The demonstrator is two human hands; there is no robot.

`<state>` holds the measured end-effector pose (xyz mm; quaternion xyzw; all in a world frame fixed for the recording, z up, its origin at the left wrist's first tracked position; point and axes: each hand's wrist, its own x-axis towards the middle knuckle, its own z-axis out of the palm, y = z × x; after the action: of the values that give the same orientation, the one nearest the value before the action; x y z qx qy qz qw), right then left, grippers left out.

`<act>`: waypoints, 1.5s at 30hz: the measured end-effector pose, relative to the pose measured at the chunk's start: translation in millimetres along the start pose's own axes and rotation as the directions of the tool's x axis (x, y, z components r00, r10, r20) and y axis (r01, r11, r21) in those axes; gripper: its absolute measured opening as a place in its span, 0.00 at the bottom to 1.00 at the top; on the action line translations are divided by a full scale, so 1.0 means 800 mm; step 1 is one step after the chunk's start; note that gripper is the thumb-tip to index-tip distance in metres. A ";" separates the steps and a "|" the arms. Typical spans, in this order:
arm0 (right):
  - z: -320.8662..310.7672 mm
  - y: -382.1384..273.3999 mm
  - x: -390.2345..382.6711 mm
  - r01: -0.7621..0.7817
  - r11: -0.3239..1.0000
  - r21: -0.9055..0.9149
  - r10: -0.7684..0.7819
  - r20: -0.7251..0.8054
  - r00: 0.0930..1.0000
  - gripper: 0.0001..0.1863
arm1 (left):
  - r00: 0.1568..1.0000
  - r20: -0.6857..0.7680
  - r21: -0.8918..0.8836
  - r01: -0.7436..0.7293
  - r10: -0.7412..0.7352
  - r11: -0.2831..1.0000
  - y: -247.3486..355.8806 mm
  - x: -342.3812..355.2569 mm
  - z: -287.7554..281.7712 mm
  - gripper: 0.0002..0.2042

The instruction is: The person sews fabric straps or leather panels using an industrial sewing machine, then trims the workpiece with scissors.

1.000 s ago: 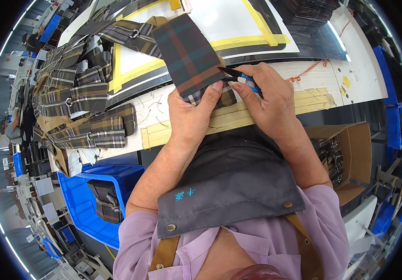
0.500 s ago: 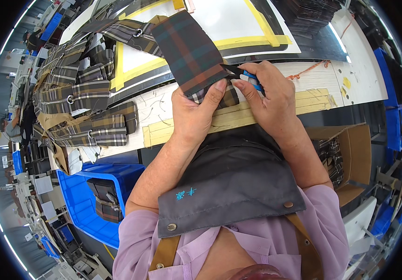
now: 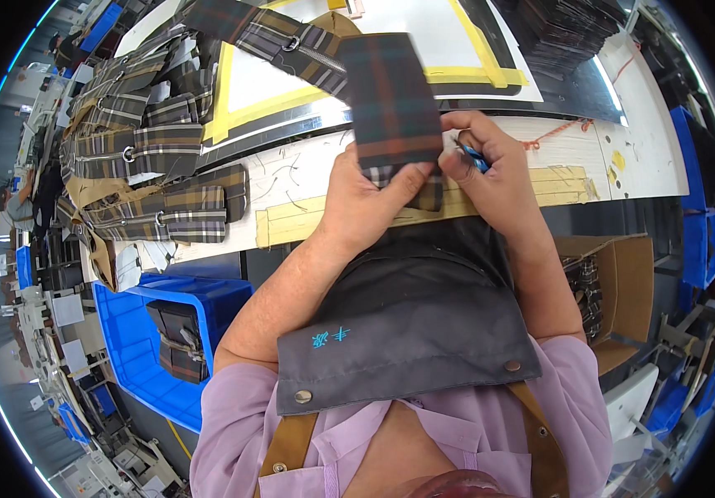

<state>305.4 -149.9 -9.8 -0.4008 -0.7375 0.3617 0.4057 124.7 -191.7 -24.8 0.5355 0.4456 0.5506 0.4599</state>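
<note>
A dark plaid fabric piece, with red and green stripes, stands up from the table edge in the grip of my left hand. My left thumb presses across its lower end, where a lighter checked layer shows beneath. My right hand is closed around small blue-handled thread snips, held back against the palm. Its thumb and forefinger are at the right edge of the fabric; whether they pinch it or a thread I cannot tell. Behind the piece lies a plaid strip with a zipper and metal ring.
Similar plaid zippered pieces pile up at the left. Yellow tape lines the front table edge, with loose threads behind it. Dark stacked pieces stand far right. Below are a blue bin at left and a cardboard box at right.
The fabric piece has swung more upright and moved right with my left hand. The snips' blades have left its lower corner, and the snips now sit back in my right hand.
</note>
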 end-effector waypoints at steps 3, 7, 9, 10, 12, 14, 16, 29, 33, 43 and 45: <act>0.007 -0.003 0.006 -0.134 0.900 0.414 0.143 0.009 0.990 0.11 | 0.996 0.084 0.046 0.012 -0.016 0.999 0.003 0.006 0.000 0.10; 0.008 -0.005 0.006 -0.075 0.858 0.508 0.128 -0.070 0.989 0.11 | 1.000 0.021 0.025 0.005 -0.005 1.000 0.004 0.003 0.003 0.08; 0.005 -0.003 0.008 -0.049 0.891 0.451 0.121 -0.133 0.984 0.13 | 0.999 -0.022 0.037 0.031 -0.031 0.999 0.004 0.002 0.003 0.07; 0.004 -0.002 0.009 -0.061 0.899 0.433 0.119 -0.109 0.987 0.13 | 0.996 -0.067 0.039 0.062 -0.059 0.997 0.003 0.002 0.004 0.07; 0.004 -0.001 0.009 -0.110 0.841 0.529 0.204 -0.122 0.971 0.16 | 0.999 -0.047 0.075 0.028 -0.025 0.997 0.001 0.002 0.005 0.06; 0.003 0.002 0.015 -0.137 0.793 0.593 0.248 -0.110 0.962 0.14 | 0.999 -0.032 0.113 0.004 -0.001 0.994 -0.002 0.002 0.006 0.05; 0.001 0.001 0.016 -0.150 0.736 0.660 0.278 -0.092 0.956 0.13 | 0.997 -0.038 0.126 -0.066 0.071 0.990 -0.006 0.002 0.008 0.05; -0.016 -0.020 -0.024 0.311 0.805 -0.506 -0.378 -0.032 0.925 0.16 | 0.988 -0.134 0.077 -0.072 0.081 0.994 -0.015 0.003 0.007 0.07; -0.009 -0.011 -0.016 0.324 0.761 -0.562 -0.417 -0.040 0.908 0.16 | 0.992 -0.117 0.034 -0.043 0.047 0.998 -0.016 -0.001 0.003 0.06; -0.002 -0.004 -0.006 0.328 0.774 -0.542 -0.455 -0.114 0.883 0.15 | 0.995 -0.059 0.117 -0.073 0.080 0.990 -0.014 -0.001 0.000 0.07; -0.001 -0.003 -0.008 0.328 0.787 -0.522 -0.446 -0.116 0.887 0.15 | 0.997 -0.041 0.132 -0.066 0.072 0.989 -0.012 -0.002 -0.002 0.08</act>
<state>307.9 -156.1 -9.1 -0.3686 -0.8183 0.0224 0.4405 123.8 -191.4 -34.9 0.5670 0.4722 0.5479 0.3941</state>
